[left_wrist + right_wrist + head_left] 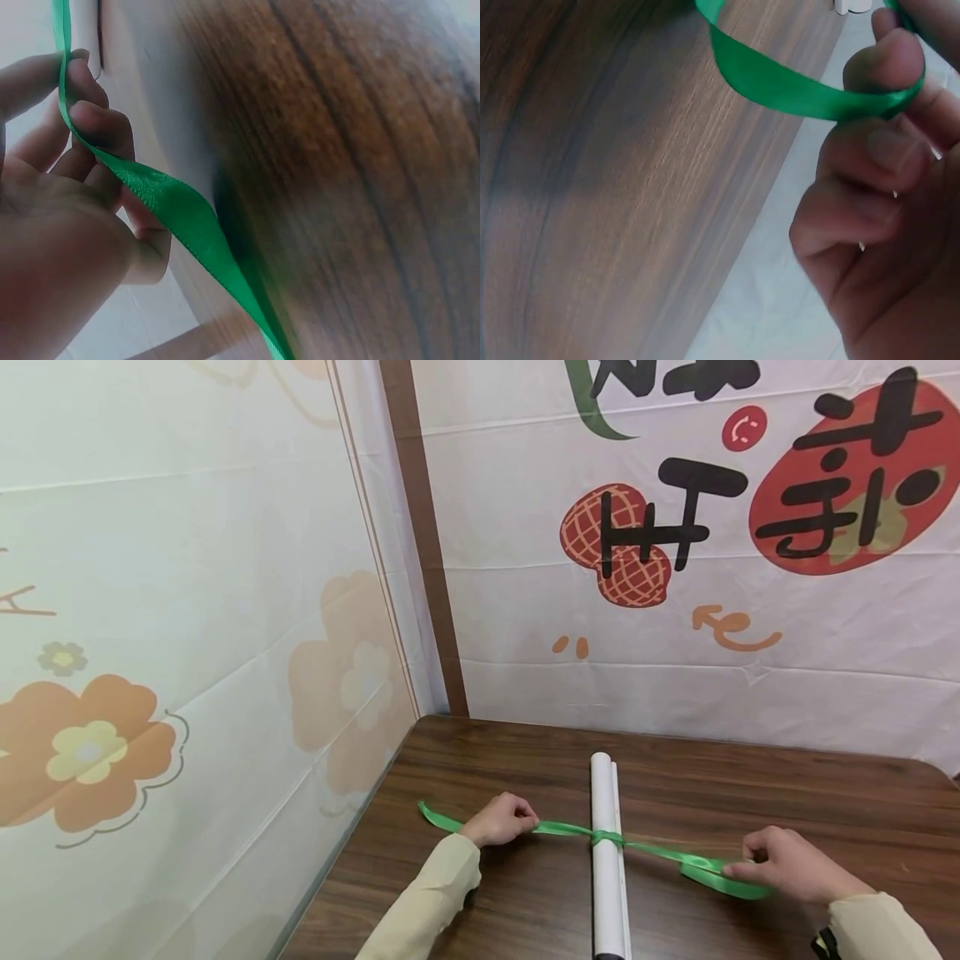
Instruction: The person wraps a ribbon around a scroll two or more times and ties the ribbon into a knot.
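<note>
A white paper roll (606, 885) lies lengthwise on the brown wooden table (517, 752), with a green ribbon (564, 828) tied around its middle. To the left of the roll, my left hand (498, 820) pinches one length of the ribbon between thumb and fingers; the loose end trails past the wrist. My right hand (797, 865) pinches the other length on the right side, where the ribbon folds back into a hanging loop. Between the roll and both hands the ribbon runs nearly straight. In the right wrist view the ribbon (780, 86) passes between curled fingers.
Behind the table hangs a white printed cloth (517, 685) with red and black designs. Another cloth with orange flowers (90, 752) covers the left side, close along the table's left edge.
</note>
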Tool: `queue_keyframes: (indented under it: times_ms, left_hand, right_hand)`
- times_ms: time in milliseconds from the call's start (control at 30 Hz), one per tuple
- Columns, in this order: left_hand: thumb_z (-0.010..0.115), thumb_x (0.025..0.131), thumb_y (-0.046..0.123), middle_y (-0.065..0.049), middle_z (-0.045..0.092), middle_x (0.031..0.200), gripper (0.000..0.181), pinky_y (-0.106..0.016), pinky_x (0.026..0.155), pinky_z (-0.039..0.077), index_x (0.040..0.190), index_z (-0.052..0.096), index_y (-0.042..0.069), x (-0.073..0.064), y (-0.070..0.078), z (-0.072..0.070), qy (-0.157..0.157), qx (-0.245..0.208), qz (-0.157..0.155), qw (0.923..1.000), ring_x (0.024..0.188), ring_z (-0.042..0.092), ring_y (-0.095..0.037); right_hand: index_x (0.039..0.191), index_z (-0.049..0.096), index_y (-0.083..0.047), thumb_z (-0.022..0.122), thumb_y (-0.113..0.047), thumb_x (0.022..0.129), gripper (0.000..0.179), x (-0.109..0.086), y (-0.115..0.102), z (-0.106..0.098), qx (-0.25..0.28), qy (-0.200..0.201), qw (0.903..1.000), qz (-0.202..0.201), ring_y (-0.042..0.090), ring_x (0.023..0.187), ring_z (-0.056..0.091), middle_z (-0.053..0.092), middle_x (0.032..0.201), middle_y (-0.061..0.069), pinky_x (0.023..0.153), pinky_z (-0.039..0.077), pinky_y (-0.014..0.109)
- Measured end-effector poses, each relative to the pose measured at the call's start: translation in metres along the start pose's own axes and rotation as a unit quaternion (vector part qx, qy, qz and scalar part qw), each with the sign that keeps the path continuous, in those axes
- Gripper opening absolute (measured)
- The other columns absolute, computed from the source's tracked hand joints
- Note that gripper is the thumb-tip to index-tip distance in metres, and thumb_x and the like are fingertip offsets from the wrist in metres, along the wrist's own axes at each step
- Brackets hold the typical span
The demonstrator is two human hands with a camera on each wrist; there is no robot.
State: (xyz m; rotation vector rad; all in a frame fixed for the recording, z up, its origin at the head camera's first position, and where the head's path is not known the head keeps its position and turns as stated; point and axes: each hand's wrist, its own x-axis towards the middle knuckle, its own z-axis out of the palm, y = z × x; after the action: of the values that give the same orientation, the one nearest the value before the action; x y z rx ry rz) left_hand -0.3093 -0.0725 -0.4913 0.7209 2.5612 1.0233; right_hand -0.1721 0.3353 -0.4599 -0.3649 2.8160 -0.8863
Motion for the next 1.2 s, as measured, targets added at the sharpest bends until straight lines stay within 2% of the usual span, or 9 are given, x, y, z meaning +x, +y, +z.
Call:
queue_keyframes:
  times_ms: [133,300,400,500,600,733,867,1033,1200]
  left_hand:
    - [0.062,0.093,0.020,0.002,0.065,0.082,0.015,-0.024,0.064,0.042,0.090,0.073,0.010,0.000,-0.002,0.000,0.004,0.002,-0.011,0.9999,0.071,0.052,-0.009]
    - [0.063,0.094,0.022,0.004,0.064,0.080,0.015,-0.028,0.067,0.045,0.089,0.073,0.012,0.000,-0.003,0.000,0.010,0.006,-0.029,0.9995,0.071,0.052,-0.009]
    - [0.063,0.094,0.025,0.005,0.064,0.079,0.015,-0.044,0.085,0.046,0.088,0.073,0.014,0.000,-0.002,0.000,0.017,0.015,-0.038,0.9990,0.073,0.053,-0.011]
    - [0.063,0.094,0.025,0.005,0.064,0.078,0.015,-0.064,0.101,0.033,0.087,0.072,0.015,-0.001,-0.001,-0.001,0.023,0.023,-0.041,0.9986,0.076,0.054,-0.013]
    - [0.063,0.094,0.025,0.005,0.063,0.077,0.015,-0.072,0.104,0.022,0.086,0.071,0.015,-0.001,0.001,-0.002,0.023,0.024,-0.043,0.9985,0.077,0.054,-0.014]
    - [0.062,0.094,0.025,0.005,0.063,0.076,0.016,-0.073,0.104,0.021,0.085,0.071,0.015,-0.001,0.002,-0.003,0.021,0.024,-0.043,0.9986,0.077,0.054,-0.014]
    - [0.062,0.094,0.024,0.006,0.062,0.073,0.016,-0.072,0.104,0.022,0.083,0.070,0.016,-0.001,0.001,-0.002,0.019,0.043,-0.039,0.9981,0.075,0.054,-0.012]
    - [0.062,0.094,0.024,0.008,0.060,0.069,0.016,-0.066,0.100,0.027,0.081,0.069,0.017,0.000,-0.002,-0.001,0.014,0.071,-0.033,0.9968,0.071,0.053,-0.009]
    - [0.062,0.094,0.024,0.009,0.060,0.068,0.015,-0.058,0.094,0.029,0.082,0.069,0.017,0.000,-0.002,-0.001,0.012,0.099,-0.026,0.9946,0.071,0.052,-0.008]
  right_hand:
    - [0.062,0.043,-0.018,0.069,-0.047,0.084,0.045,-0.001,-0.001,0.001,-0.044,0.017,0.9988,0.013,-0.002,0.050,0.028,0.030,0.056,-0.014,0.048,0.026,0.020]
    - [0.062,0.043,-0.016,0.070,-0.044,0.083,0.045,-0.001,0.003,0.000,-0.022,-0.010,0.9990,0.037,0.001,0.050,0.029,0.031,0.056,-0.011,0.048,0.026,0.021]
    - [0.062,0.044,-0.015,0.071,-0.041,0.084,0.043,0.000,0.006,-0.001,-0.005,-0.027,0.9985,0.047,0.002,0.049,0.029,0.032,0.056,-0.009,0.047,0.027,0.022]
    - [0.062,0.045,-0.014,0.071,-0.040,0.084,0.042,0.000,0.008,-0.002,-0.001,-0.032,0.9986,0.043,0.002,0.049,0.029,0.034,0.056,-0.009,0.047,0.029,0.022]
    - [0.062,0.046,-0.015,0.071,-0.040,0.083,0.042,0.000,0.009,-0.004,-0.001,-0.030,0.9988,0.039,0.002,0.048,0.029,0.034,0.055,-0.010,0.047,0.029,0.022]
    - [0.062,0.050,-0.014,0.071,-0.040,0.083,0.040,-0.002,0.010,-0.006,0.001,-0.026,0.9988,0.041,0.002,0.048,0.032,0.037,0.055,-0.010,0.047,0.030,0.023]
    - [0.063,0.052,-0.012,0.071,-0.040,0.084,0.040,-0.003,0.011,-0.008,0.005,-0.028,0.9987,0.042,0.002,0.047,0.033,0.039,0.054,-0.010,0.047,0.030,0.023]
    - [0.063,0.052,-0.011,0.069,-0.040,0.086,0.041,-0.003,0.015,-0.007,0.011,-0.036,0.9980,0.052,0.003,0.047,0.033,0.039,0.054,-0.009,0.046,0.031,0.024]
    - [0.062,0.052,-0.013,0.070,-0.043,0.084,0.041,-0.002,0.017,-0.004,-0.012,-0.017,0.9984,0.053,0.003,0.047,0.036,0.042,0.054,-0.009,0.046,0.032,0.023]
